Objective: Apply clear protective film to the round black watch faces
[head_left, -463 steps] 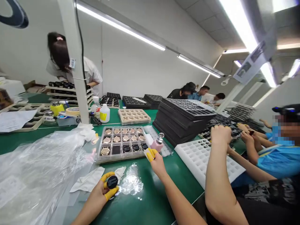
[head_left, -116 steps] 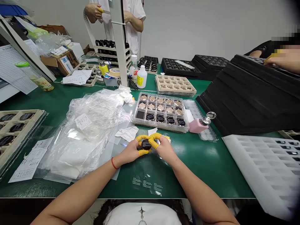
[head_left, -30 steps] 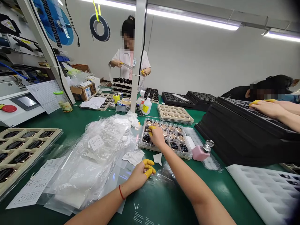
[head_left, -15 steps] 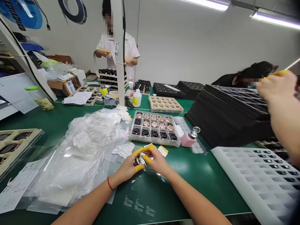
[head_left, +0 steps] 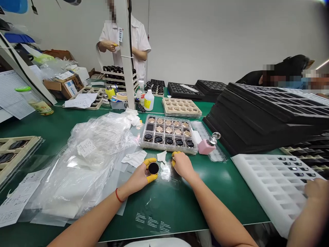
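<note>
Here, at the centre of your view: one disc, black-faced with a thin bright rim, held over the green tabletop, on your side of the clear tray.

Your left hand: yellow covers on the tips; thumb and fingers pinch the disc by its edge, parted only by its width; red cord at the wrist.

Your right hand: yellow covers likewise; fingers curled inward, low over the tabletop, beside a small scrap. Whether they grip anything, you cannot tell.

Clear tray, just beyond both hands: three rows of five compartments. Far row, five gold dials; middle row, a plain dark square at left, then four gold dials; near row, five black discs.

Right of it: pink bottle with metal top. Left: crumpled tissue, then a heap of plastic bags bearing a white label.

Behind: beige tray; white bottle, yellow-labelled.

Far right: stacked black trays; white foam tray, partly filled, a co-worker's hand at its edge.
</note>
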Demonstrator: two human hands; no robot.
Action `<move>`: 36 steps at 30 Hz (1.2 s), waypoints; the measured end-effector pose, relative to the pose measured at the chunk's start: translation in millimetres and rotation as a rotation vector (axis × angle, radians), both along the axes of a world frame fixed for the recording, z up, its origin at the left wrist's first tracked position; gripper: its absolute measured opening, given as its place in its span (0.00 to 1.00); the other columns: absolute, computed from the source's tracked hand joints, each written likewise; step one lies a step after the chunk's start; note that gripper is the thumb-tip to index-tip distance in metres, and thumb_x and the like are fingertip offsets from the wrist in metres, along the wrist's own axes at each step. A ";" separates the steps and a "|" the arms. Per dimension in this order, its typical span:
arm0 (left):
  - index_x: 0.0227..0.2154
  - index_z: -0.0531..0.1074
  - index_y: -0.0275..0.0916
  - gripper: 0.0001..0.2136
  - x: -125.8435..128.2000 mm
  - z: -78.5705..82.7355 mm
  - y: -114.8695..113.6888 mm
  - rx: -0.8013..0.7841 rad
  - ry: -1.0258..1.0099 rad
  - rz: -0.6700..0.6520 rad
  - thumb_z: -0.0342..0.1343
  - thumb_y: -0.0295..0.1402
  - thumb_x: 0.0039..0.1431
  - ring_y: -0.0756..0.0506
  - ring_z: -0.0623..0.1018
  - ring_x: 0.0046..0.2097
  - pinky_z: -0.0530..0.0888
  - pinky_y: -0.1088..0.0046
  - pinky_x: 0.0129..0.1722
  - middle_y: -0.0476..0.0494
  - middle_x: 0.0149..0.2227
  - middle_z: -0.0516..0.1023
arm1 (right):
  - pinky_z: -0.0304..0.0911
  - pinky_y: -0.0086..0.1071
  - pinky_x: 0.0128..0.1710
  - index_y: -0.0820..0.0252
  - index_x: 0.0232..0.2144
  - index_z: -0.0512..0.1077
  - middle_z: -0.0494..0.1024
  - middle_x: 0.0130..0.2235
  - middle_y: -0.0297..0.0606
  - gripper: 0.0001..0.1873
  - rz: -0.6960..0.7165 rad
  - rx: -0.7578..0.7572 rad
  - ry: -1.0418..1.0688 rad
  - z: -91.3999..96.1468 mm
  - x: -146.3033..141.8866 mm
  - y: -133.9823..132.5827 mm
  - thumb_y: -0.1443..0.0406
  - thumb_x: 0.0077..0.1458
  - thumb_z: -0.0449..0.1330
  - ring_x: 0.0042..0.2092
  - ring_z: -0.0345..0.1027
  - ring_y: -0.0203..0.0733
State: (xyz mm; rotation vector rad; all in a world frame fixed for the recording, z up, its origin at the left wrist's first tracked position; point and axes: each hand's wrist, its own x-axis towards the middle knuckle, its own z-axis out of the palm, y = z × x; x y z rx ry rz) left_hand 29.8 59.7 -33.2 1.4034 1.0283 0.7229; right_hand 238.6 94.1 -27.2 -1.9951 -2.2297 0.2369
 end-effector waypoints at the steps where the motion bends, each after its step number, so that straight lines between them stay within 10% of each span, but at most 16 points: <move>1: 0.49 0.61 0.40 0.24 -0.1 1.1 0.1 0.006 -0.004 -0.008 0.58 0.30 0.48 0.47 0.71 0.37 0.69 0.70 0.39 0.47 0.38 0.71 | 0.54 0.36 0.37 0.64 0.35 0.70 0.73 0.37 0.49 0.08 0.010 0.034 0.015 -4.0 -3.8 1.7 0.71 0.50 0.55 0.40 0.65 0.49; 10: 0.47 0.59 0.40 0.20 -1.9 -0.3 1.1 0.029 -0.039 -0.007 0.57 0.31 0.51 0.50 0.68 0.32 0.66 0.74 0.32 0.51 0.31 0.68 | 0.57 0.32 0.34 0.59 0.31 0.69 0.72 0.31 0.37 0.05 0.205 0.099 0.340 -14.0 -29.3 -1.2 0.71 0.51 0.55 0.34 0.63 0.39; 16: 0.47 0.62 0.41 0.20 -1.1 -2.6 3.4 0.070 -0.095 -0.065 0.57 0.29 0.50 0.48 0.71 0.36 0.69 0.72 0.36 0.47 0.37 0.69 | 0.55 0.37 0.39 0.53 0.33 0.73 0.73 0.35 0.36 0.07 0.621 0.296 0.515 -2.8 -43.2 -26.7 0.68 0.55 0.56 0.38 0.60 0.41; 27: 0.48 0.61 0.40 0.21 -3.9 -7.0 4.2 0.068 -0.128 -0.048 0.56 0.28 0.50 0.47 0.73 0.39 0.71 0.70 0.40 0.45 0.40 0.71 | 0.54 0.37 0.37 0.54 0.35 0.73 0.73 0.31 0.37 0.08 0.583 0.391 0.451 -12.2 -49.8 -32.5 0.67 0.57 0.53 0.35 0.59 0.41; 36: 0.50 0.58 0.41 0.22 -1.8 -12.0 3.5 0.073 -0.141 0.103 0.57 0.33 0.53 0.44 0.74 0.44 0.70 0.65 0.46 0.42 0.44 0.72 | 0.58 0.39 0.42 0.58 0.42 0.69 0.74 0.36 0.40 0.12 0.062 0.186 0.616 -12.0 -24.1 -3.3 0.62 0.56 0.53 0.41 0.64 0.44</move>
